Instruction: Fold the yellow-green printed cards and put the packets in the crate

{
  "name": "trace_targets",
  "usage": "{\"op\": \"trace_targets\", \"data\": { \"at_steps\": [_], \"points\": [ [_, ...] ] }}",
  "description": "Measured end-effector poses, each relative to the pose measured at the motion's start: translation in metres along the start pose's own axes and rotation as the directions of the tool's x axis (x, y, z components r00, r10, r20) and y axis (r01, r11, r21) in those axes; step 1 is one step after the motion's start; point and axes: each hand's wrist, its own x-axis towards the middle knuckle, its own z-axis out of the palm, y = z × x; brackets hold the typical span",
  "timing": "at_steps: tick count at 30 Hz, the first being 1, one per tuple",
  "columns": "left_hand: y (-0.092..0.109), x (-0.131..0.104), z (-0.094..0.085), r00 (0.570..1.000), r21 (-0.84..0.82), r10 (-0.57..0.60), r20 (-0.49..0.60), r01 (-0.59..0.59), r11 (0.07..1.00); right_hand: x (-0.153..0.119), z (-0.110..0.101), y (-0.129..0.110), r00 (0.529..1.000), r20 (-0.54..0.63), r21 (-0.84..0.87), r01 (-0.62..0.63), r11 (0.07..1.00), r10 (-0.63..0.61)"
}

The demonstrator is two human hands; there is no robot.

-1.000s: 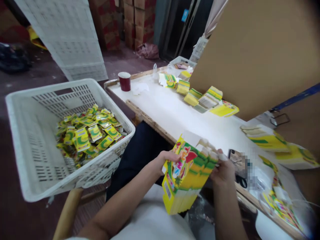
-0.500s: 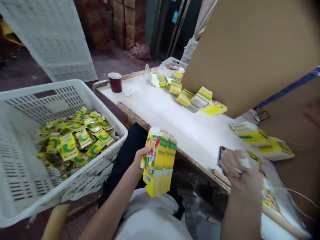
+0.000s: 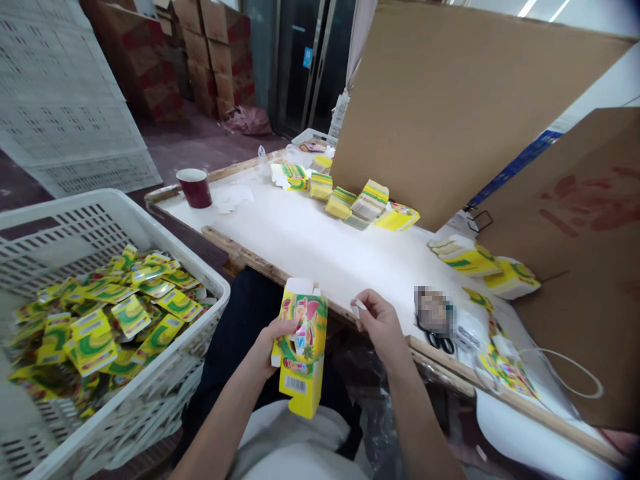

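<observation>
My left hand point(image 3: 270, 343) grips a bundle of yellow fruit-printed candy cartons point(image 3: 303, 347), thumb across the printed front. Their white flaps point up, and a barcode shows near the lower end. Just right of the cartons, apart from them, my right hand point(image 3: 381, 323) is closed in a pinch above the table's near edge. A small white piece point(image 3: 358, 307) shows at its fingertips; whether it is held or wrapped round a finger I cannot tell. On my left, a white plastic crate point(image 3: 200, 257) holds many small yellow-green sachets point(image 3: 131, 315).
Along the back of the white table point(image 3: 295, 230) stand bundled yellow cartons point(image 3: 341, 202) against a cardboard sheet point(image 3: 440, 113). A dark red cup point(image 3: 195, 190) sits far left. Black-handled scissors point(image 3: 440, 341) lie at right beside a blurred-out patch, with more cartons point(image 3: 510, 279) behind.
My right hand has moved left, away from the phone at the right of the table, to beside the cartons. The cartons in my left hand have turned, their printed front now facing me more.
</observation>
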Motion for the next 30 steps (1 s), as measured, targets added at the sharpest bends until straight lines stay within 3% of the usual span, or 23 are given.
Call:
{"op": "trace_targets", "data": {
  "at_steps": [5,10,14,18,21,25,27,30],
  "points": [
    [-0.006,0.002,0.004,0.998,0.141,0.059,0.019,-0.061,0.988,0.010,0.009,-0.002,0.999,0.025,-0.020,0.032,0.999,-0.031],
    [-0.006,0.005,0.003,0.997,0.239,0.052,0.050,-0.063,0.969,0.019,0.018,0.002,0.982,0.174,0.080,-0.090,0.993,0.075],
    [-0.005,0.007,0.003,0.998,0.266,0.053,0.040,-0.062,0.962,0.023,0.021,0.009,0.991,0.125,0.145,-0.059,0.988,0.041],
    [-0.009,0.010,0.001,0.999,0.250,0.053,-0.001,-0.051,0.967,0.027,0.019,0.018,0.993,0.114,0.041,0.020,0.999,-0.024],
    [-0.011,0.015,-0.001,0.996,0.259,0.085,-0.012,-0.079,0.963,0.028,0.016,0.014,0.995,0.040,0.004,0.090,0.996,-0.090],
    [-0.012,0.025,-0.006,0.988,0.304,0.156,-0.010,-0.146,0.942,0.021,0.018,-0.003,0.984,0.034,0.169,0.166,0.972,-0.174],
    [-0.011,0.030,-0.008,0.980,0.332,0.197,0.008,-0.188,0.925,0.018,0.022,-0.010,0.983,0.069,0.301,0.139,0.943,-0.167],
    [-0.010,0.034,-0.010,0.967,0.352,0.251,0.051,-0.253,0.901,0.021,0.030,-0.015,0.994,0.012,0.550,0.085,0.831,-0.109]
  ]
}}
